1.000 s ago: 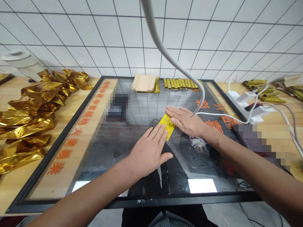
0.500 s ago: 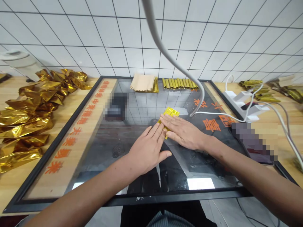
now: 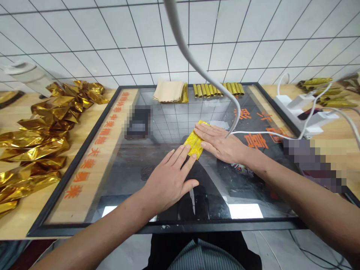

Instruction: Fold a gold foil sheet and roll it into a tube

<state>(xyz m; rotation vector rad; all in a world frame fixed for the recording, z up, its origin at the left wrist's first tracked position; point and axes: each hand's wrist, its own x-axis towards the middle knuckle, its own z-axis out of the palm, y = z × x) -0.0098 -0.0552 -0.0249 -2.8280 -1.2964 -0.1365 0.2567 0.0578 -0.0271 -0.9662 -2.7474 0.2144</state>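
Note:
A small folded piece of gold foil paper (image 3: 193,143) lies on the glass-topped board (image 3: 157,157) in the middle of the table. My right hand (image 3: 222,144) lies flat on its right side, fingers stretched out and pressing it down. My left hand (image 3: 168,178) is flat too, fingers spread, its fingertips touching the foil's near left edge. Neither hand grips anything.
A heap of crumpled gold foil (image 3: 36,127) covers the wooden table at the left. A stack of tan paper (image 3: 170,92) and a row of rolled gold pieces (image 3: 218,89) lie at the board's far edge. A grey cable (image 3: 202,71) hangs overhead; a power strip (image 3: 302,108) sits right.
My right hand slid back along the foil, then forward again, and the foil now shows at its fingertips. The left hand kept its place. The view tilted slightly down.

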